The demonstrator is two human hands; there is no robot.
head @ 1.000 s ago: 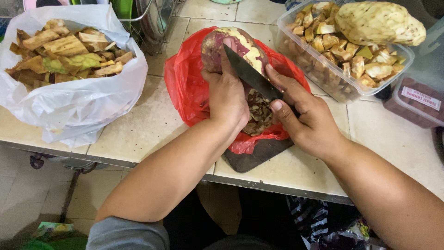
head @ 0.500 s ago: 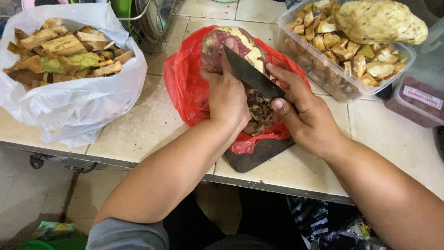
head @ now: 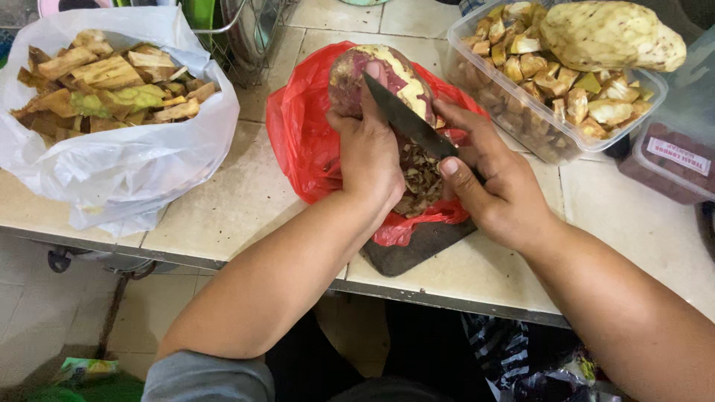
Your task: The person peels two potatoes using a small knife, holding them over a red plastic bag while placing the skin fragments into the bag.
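Observation:
My left hand [head: 370, 152] grips a large purple-skinned tuber [head: 376, 78], partly peeled to pale yellow flesh, and holds it over an open red plastic bag [head: 302, 141]. My right hand [head: 495, 182] holds a dark-bladed knife [head: 406, 119] with the blade laid against the tuber's peeled side. Peelings [head: 421, 179] lie heaped in the bag below the two hands. A dark board [head: 413, 249] sticks out from under the bag at the counter's front edge.
A white plastic bag [head: 112, 160] of cut brownish pieces sits at the left on the tiled counter [head: 223, 216]. A clear tub [head: 551, 138] of chopped pieces with a peeled tuber [head: 611, 33] on top stands at the right, beside a lidded container [head: 670, 160]. A wire rack [head: 249, 30] is behind.
The knife has shifted slightly along the tuber's side and my right hand has moved with it. The tuber stays in my left hand over the red bag.

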